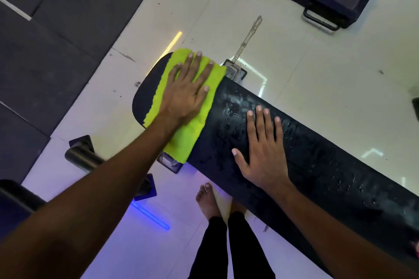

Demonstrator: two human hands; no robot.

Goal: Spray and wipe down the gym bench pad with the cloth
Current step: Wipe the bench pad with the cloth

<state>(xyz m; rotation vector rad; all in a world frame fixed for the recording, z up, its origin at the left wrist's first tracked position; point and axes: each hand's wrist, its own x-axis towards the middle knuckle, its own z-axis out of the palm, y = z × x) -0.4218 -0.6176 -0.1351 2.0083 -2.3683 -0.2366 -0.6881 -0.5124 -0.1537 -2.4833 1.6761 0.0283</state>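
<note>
Near the rounded far-left end of the bench pad (301,154), a yellow-green cloth (192,118) is pressed flat under the left hand (186,95), whose fingers are spread and nearly straight; nothing is gripped, the cloth is only held down by the palm. The right hand (263,152) is laid flat on the bare pad just to the right of the cloth, fingers straight and slightly apart, nothing held.

The pad's long axis is seen to run from upper left to lower right, so the unwiped length lies to the right of the cloth, past the right hand. Droplets and wet streaks (235,104) can be made out between the two hands and further along the pad. The coming stroke is judged to be along that axis, toward the lower right, and the resting right hand would have to be lifted from its path.

No spray bottle is seen. The pad's lower-right end is cut off by the frame, and most of the frame beneath it is hidden.
</note>
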